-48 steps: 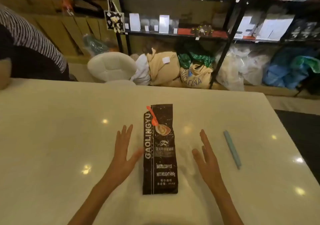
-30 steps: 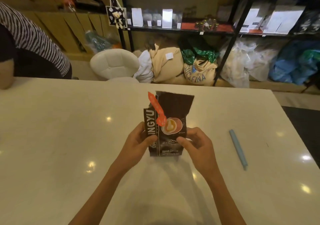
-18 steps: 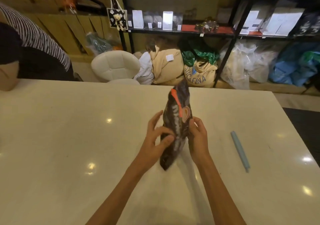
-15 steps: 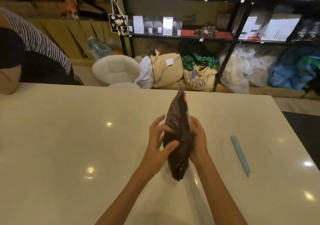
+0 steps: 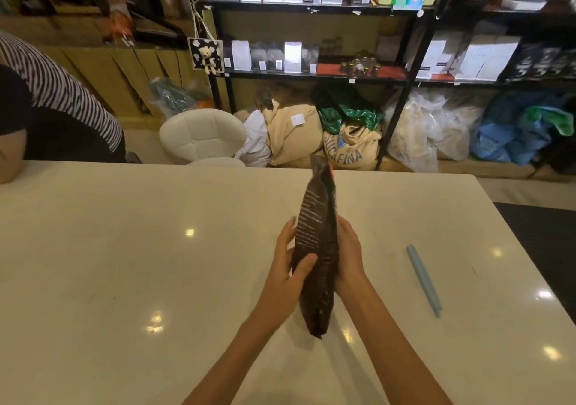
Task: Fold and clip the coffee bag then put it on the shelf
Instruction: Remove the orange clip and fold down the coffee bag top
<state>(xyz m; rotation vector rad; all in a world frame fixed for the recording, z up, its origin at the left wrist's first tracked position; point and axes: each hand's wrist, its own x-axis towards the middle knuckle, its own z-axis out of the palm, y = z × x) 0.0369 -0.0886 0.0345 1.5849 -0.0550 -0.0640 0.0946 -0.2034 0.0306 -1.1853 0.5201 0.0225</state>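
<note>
- Two bare hands hold the coffee bag (image 5: 318, 258) edge-on above the white table (image 5: 124, 264), its top pointing away toward the shelf (image 5: 311, 75).
- Left hand (image 5: 285, 272) wraps the near face, thumb laid across the printed side, fingers curled behind; right hand (image 5: 350, 256) presses flat against the other side, fingers together.
- Nothing of the task looks finished: the bag's top stands unfolded, with no crease showing.
- Blue clip (image 5: 424, 280) lies untouched on the table, well to the right of the bag.
- Left to do, as I judge it: fold the top down, slide the clip over the fold, then carry the bag to the shelf beyond the table.
</note>
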